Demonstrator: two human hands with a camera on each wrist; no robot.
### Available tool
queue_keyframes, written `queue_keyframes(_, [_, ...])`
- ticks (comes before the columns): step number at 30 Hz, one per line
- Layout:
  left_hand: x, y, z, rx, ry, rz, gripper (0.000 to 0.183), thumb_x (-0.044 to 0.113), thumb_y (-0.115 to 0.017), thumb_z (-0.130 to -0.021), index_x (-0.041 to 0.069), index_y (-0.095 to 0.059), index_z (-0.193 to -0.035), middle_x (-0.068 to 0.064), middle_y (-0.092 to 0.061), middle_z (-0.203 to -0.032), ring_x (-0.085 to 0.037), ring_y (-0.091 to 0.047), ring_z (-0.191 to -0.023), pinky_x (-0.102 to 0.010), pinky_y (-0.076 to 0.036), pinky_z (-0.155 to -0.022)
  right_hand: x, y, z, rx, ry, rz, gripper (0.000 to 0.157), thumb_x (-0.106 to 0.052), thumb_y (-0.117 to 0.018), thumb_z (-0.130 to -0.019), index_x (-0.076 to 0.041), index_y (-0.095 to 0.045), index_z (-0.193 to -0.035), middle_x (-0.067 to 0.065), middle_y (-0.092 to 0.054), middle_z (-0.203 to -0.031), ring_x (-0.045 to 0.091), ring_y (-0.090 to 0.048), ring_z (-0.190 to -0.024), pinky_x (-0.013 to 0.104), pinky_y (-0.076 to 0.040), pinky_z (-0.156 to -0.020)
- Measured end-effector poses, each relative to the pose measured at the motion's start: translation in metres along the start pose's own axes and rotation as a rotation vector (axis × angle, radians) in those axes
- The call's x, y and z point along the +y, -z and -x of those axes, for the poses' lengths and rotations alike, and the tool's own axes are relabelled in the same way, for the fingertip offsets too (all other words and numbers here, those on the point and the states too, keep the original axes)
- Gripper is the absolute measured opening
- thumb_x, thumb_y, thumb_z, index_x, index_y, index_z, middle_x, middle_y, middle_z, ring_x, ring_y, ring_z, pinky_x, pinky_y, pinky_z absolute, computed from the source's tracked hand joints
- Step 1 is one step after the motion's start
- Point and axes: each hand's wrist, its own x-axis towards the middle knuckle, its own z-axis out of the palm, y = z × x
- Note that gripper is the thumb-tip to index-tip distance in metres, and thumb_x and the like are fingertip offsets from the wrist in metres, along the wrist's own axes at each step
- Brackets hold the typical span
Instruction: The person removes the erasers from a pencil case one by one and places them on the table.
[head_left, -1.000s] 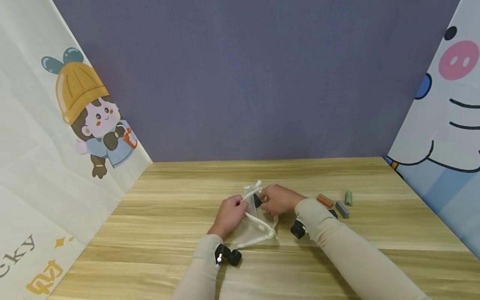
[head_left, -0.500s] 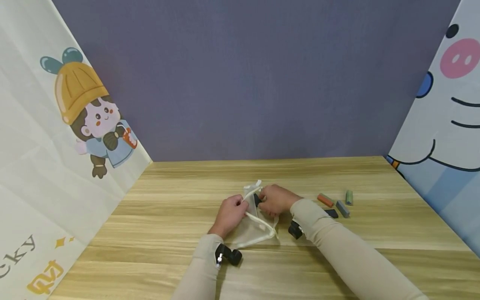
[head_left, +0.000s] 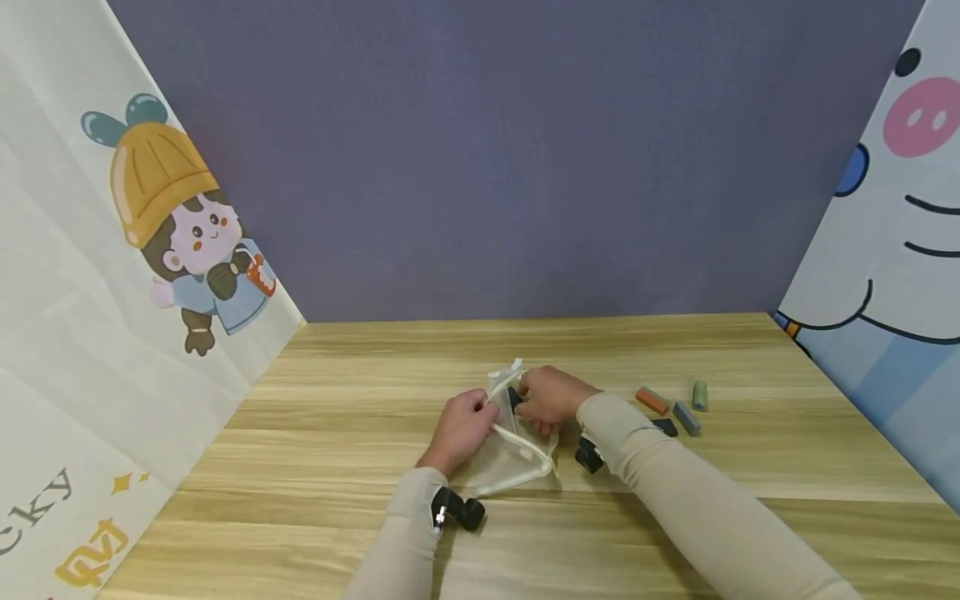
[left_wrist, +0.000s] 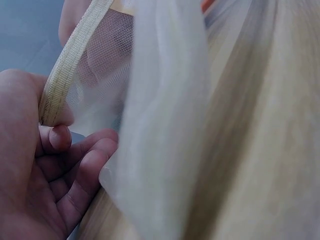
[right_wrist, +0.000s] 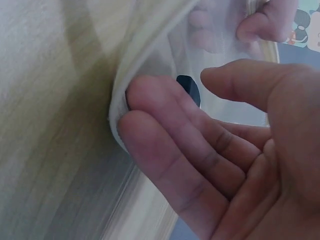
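Note:
A whitish see-through mesh bag (head_left: 510,457) with a cream woven edge lies on the wooden table, its mouth spread. My left hand (head_left: 461,429) pinches the bag's edge between thumb and forefinger, as the left wrist view shows close up. At the far side of the mouth, my right hand (head_left: 551,396) has its fingers curled inside the edge. A small dark block (head_left: 514,400) shows at its fingertips; in the right wrist view the dark block (right_wrist: 189,90) sits by the thumb tip, mostly hidden behind the fingers, and appears pinched.
To the right of my right hand lie short sticks: an orange one (head_left: 652,400) against a greenish one, a grey one (head_left: 686,418) and a green one (head_left: 699,396). A flat black piece (head_left: 664,427) lies partly behind the right sleeve. A grey-purple panel (head_left: 525,167) stands behind the table.
My right hand and forearm have shifted slightly left, uncovering more of the black piece behind the sleeve. The left hand keeps its pinch on the bag.

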Motion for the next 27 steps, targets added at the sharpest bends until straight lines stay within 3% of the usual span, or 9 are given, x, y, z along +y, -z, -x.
queue_keyframes(3, [0.0007, 0.0003, 0.0003, -0.002, -0.004, -0.004, 0.020, 0.021, -0.058, -0.089, 0.013, -0.058, -0.070, 0.002, -0.062, -0.065, -0.015, -0.052, -0.058, -0.029, -0.040, -0.050, -0.0016, 0.0001, -0.0001, -0.002, -0.009, 0.008, 0.040, -0.012, -0.065, -0.095, 0.008, -0.057, -0.129, 0.007, -0.067, -0.062, 0.021, -0.067, -0.050, 0.032, -0.054, -0.047])
queue_keyframes(6, [0.0012, 0.0005, 0.0003, -0.002, -0.004, -0.006, 0.020, 0.021, -0.058, -0.089, 0.013, -0.058, -0.070, 0.002, -0.062, -0.065, -0.015, -0.052, -0.058, -0.029, -0.040, -0.050, -0.0031, -0.0001, -0.0005, 0.006, -0.018, 0.022, 0.038, -0.013, -0.066, -0.095, 0.006, -0.059, -0.127, 0.007, -0.067, -0.061, 0.020, -0.066, -0.049, 0.032, -0.054, -0.046])
queue_keyframes(12, [0.0008, 0.0007, 0.0002, 0.001, 0.003, -0.010, 0.019, 0.022, -0.059, -0.088, 0.013, -0.058, -0.071, 0.002, -0.061, -0.064, -0.015, -0.052, -0.058, -0.030, -0.040, -0.050, -0.0058, -0.0021, -0.0046, 0.022, -0.040, 0.040, 0.012, -0.015, -0.068, -0.095, -0.003, -0.067, -0.092, 0.009, -0.066, -0.059, 0.021, -0.066, -0.047, 0.033, -0.054, -0.046])
queue_keyframes(19, [0.0019, 0.0003, 0.0008, 0.004, -0.007, -0.022, 0.020, 0.022, -0.059, -0.088, 0.014, -0.058, -0.070, 0.002, -0.060, -0.063, -0.015, -0.052, -0.058, -0.030, -0.041, -0.051, -0.0078, -0.0021, -0.0067, 0.004, -0.071, 0.042, 0.016, -0.015, -0.072, -0.093, -0.003, -0.065, -0.085, 0.010, -0.066, -0.057, 0.022, -0.065, -0.046, 0.035, -0.055, -0.046])
queue_keyframes(27, [0.0001, 0.0005, 0.0003, 0.012, -0.023, -0.018, 0.019, 0.020, -0.060, -0.087, 0.014, -0.057, -0.069, 0.003, -0.059, -0.064, -0.014, -0.051, -0.059, -0.029, -0.041, -0.052, -0.0070, -0.0076, -0.0067, 0.045, -0.042, 0.087, 0.021, -0.016, -0.071, -0.093, -0.006, -0.059, -0.079, 0.006, -0.063, -0.051, 0.019, -0.063, -0.043, 0.033, -0.053, -0.042])
